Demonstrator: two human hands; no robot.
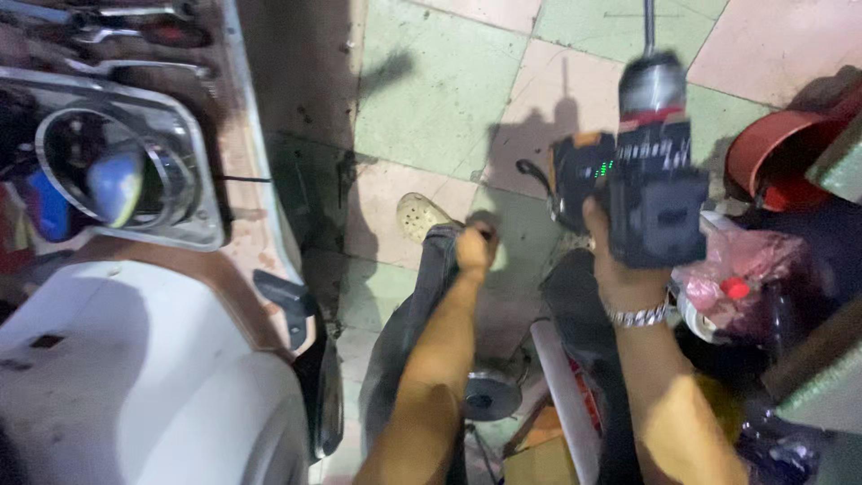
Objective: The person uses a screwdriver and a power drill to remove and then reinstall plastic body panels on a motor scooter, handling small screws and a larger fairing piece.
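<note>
A: Where's the cordless drill [648,171]?

B: Upper right of the frame, bit pointing up, gripped from below by the right hand [613,254], fingers wrapped around its handle.

A: And the left hand [475,249]?

B: Centre frame, curled into a fist by the knee; whether it holds anything, I can't tell.

A: Around them?

B: Tiled floor [431,90], a headlight housing [117,171] at upper left, 1 red bowl [772,157] at right.
</note>
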